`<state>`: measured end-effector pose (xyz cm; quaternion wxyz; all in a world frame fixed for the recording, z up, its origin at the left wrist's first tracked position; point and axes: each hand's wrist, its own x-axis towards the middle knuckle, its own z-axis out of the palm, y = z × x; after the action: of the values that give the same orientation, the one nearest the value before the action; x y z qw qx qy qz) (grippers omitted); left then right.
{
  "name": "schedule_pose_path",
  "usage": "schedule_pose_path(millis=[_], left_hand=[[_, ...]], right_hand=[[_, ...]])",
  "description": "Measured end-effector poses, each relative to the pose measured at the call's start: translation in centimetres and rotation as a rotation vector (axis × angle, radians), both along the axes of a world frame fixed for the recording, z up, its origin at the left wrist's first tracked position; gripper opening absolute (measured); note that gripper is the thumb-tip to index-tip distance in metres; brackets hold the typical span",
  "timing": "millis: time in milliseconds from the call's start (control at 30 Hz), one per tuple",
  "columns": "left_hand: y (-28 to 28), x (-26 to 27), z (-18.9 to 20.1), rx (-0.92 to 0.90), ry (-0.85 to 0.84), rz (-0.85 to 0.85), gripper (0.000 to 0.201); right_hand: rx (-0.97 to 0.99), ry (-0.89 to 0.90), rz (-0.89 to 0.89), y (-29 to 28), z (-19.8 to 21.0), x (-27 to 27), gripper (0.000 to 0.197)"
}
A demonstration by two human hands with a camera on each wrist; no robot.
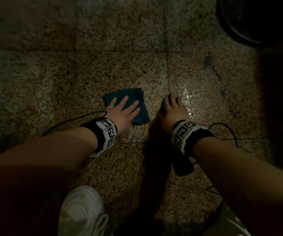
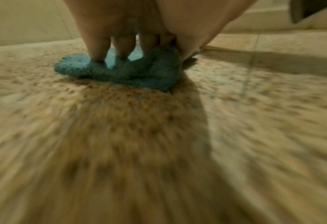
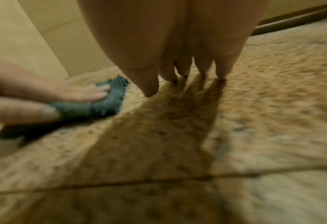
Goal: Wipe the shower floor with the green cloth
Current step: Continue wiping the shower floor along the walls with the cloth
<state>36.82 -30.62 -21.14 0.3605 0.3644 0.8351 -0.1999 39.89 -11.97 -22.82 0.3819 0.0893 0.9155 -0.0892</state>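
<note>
**Down on the tiles: left hand flat on the cloth**

Furthest left, the left hand (image 1: 120,114) lies palm-down with its fingers (image 2: 98,50) straight and spread, pressing a folded, fuzzy dark green cloth (image 1: 134,106) against the speckled brown granite-tile shower floor (image 1: 69,82). Most of the cloth lies under the palm and fingers; its edges stick out beyond the fingertips and on the thumb side. A black band with white coded markers (image 1: 107,132) wraps that wrist. Below it, nearer the person, is a white sneaker (image 1: 81,212).

Just beside the cloth, apart from it, the right hand (image 1: 172,111) holds nothing: its fingers (image 3: 223,66) are extended with their tips down on the bare floor. Beyond its fingertips the tile glints wet (image 1: 188,99). Far beyond, to the right, sits a dark round bucket (image 1: 250,19).
</note>
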Motion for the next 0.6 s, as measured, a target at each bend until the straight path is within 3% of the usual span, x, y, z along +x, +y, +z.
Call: schedule_pose_path(millis=[200, 367, 600], left_hand=[[-3.9, 2.8, -0.2, -0.035, -0.07, -0.003, 0.056], [-6.4, 5.0, -0.7, -0.03, -0.115, 0.02, 0.058], [-5.7, 1.1, 0.6, -0.074, -0.147, 0.044, 0.061]], right_hand=[[-0.05, 0.003, 0.202, -3.1, 1.0, -1.4, 0.07], [-0.055, -0.018, 0.242, -4.9, 1.0, -2.5, 0.068], [-0.061, -0.121, 0.309, -3.8, 1.6, -2.8, 0.082]])
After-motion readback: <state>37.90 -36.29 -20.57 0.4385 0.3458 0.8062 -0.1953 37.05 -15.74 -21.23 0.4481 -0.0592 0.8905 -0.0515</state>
